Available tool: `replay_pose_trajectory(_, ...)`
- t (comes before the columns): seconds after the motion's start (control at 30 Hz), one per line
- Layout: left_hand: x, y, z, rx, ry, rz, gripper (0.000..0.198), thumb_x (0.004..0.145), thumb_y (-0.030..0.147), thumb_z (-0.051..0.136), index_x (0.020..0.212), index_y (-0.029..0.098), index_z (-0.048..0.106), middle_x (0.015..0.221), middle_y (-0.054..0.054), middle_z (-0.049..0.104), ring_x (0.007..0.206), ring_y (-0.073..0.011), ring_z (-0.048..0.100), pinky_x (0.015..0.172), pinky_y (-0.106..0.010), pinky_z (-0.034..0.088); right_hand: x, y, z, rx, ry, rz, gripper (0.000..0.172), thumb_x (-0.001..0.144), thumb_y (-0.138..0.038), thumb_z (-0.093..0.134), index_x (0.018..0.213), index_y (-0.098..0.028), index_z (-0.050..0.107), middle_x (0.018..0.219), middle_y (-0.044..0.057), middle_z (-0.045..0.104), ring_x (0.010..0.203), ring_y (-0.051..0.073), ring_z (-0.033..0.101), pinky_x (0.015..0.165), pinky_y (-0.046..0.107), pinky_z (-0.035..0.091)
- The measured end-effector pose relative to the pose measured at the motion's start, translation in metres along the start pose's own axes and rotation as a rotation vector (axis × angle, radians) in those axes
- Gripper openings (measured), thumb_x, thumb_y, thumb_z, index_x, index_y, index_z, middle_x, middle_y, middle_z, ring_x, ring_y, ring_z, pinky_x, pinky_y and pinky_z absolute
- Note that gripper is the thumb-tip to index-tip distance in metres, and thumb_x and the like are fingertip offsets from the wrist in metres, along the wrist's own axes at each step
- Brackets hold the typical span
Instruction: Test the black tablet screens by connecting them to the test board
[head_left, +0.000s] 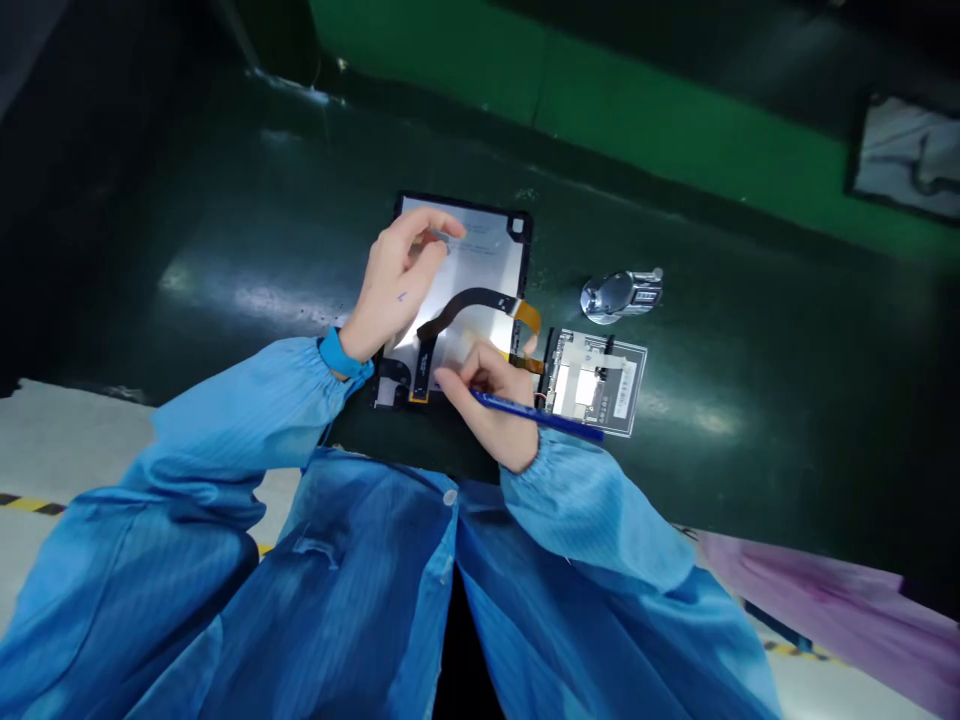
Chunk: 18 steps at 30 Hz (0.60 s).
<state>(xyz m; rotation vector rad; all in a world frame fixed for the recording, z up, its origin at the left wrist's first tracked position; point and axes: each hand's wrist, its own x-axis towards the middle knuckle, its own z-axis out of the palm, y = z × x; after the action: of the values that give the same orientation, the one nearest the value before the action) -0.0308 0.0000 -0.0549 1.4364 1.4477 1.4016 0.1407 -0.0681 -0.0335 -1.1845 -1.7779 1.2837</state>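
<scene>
A flat display panel (pixel 480 255) with a silvery back and black border lies on the dark green worktop. Over its upper left part is my left hand (pixel 401 275), thumb and forefinger bent but apart, with nothing visible between them. My right hand (pixel 491 400) is near the panel's lower right, closed around a slim blue stick-like tool (pixel 559 418) whose tail points right. A black flex cable (pixel 469 300) curves over the panel and ends in an amber section (pixel 527 317). Right of that hand sits a small circuit board (pixel 581 385) in a clear-edged holder, partly covered by pale tape.
A shiny metal dispenser-like object (pixel 619 295) stands on the worktop (pixel 712 400) beyond the board. A green wall panel (pixel 600 110) runs along the back. At far right are a pale sheet (pixel 911 160) and, lower, pink cloth (pixel 832 610).
</scene>
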Motion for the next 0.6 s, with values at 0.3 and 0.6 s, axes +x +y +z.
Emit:
replay_pose_trajectory(0.3,-0.003,0.018,0.0,-0.023,-0.034,-0.14,0.017,0.082,0.009,0.052,0.084,0.02,0.064,0.095,-0.004,0.069,0.088,-0.0174,0.064,0.066,-0.025,0.049,0.0,0.01,0.014,-0.311,0.018,-0.133,0.033,0.088,-0.026,0.05,0.061,-0.022,0.032,0.047,-0.007,0.033,0.043,0.008,0.035,0.05,0.023,0.033)
replay_pose_trajectory(0.6,0.007,0.011,-0.007,0.07,-0.02,-0.08,0.019,0.081,0.009,0.054,0.086,0.023,0.064,0.102,-0.004,0.069,0.101,-0.0212,0.063,0.083,-0.032,0.052,-0.003,0.014,0.008,-0.149,0.159,-0.078,0.031,0.088,-0.032,0.062,0.065,-0.022,0.044,0.055,-0.006,0.049,0.047,0.009,0.045,0.049,0.022,0.04)
